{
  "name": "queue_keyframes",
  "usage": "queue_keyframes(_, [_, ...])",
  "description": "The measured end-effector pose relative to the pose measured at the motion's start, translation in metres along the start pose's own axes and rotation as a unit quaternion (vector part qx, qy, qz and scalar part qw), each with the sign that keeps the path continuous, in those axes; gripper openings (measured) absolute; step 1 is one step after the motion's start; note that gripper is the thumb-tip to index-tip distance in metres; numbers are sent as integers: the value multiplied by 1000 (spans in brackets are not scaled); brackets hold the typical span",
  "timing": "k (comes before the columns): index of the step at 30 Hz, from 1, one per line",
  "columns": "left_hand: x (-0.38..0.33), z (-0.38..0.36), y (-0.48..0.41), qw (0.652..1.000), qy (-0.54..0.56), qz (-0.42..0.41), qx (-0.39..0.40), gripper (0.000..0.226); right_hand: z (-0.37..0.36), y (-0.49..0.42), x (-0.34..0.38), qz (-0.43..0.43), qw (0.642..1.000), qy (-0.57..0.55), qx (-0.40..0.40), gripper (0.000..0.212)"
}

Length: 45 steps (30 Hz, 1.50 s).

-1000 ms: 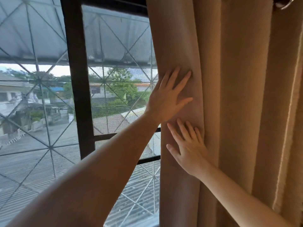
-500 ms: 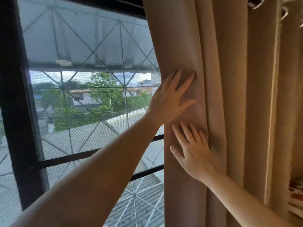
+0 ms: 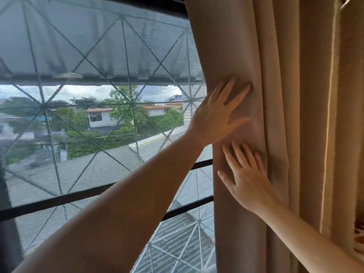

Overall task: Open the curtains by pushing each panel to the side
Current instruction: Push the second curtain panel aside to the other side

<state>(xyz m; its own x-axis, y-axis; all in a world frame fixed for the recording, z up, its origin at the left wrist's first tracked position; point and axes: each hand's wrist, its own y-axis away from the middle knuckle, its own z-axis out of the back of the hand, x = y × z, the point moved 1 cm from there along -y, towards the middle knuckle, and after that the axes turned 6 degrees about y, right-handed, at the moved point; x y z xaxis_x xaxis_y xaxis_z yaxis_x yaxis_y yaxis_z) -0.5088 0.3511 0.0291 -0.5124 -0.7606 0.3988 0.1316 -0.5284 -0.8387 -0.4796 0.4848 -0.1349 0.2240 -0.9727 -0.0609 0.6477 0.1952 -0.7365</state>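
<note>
A beige curtain panel hangs bunched in folds on the right side of the window. My left hand lies flat on the panel's left edge, fingers spread and pointing up-right. Just below it my right hand also presses flat on the fabric, fingers apart. Neither hand grips the cloth; both palms push against it. The uncovered window fills the left side.
The window has a dark frame with horizontal bars and a diagonal metal grille behind an insect screen. A dark vertical frame post stands at the far left. Houses, trees and a road lie outside. A patterned item peeks out at the right edge.
The curtain's left edge has slid further right, uncovering more window. Both hands stayed flat on the fabric and moved right with it; the dark post shifted left in the view.
</note>
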Motion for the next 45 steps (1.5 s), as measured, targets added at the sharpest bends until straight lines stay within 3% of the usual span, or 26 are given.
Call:
queue_keyframes(17, [-55, -80, -67, 1000, -5, 15, 10, 82, -20, -14, -120, 17, 1000, -11, -17, 74])
queue_keyframes(33, [-87, -130, -110, 994, -6, 44, 96, 86, -41, -31, -199, 22, 1000, 8, -12, 73])
queue_keyframes(45, [-101, -167, -138, 996, 34, 43, 74, 84, -45, -39, -242, 17, 1000, 23, -3, 76])
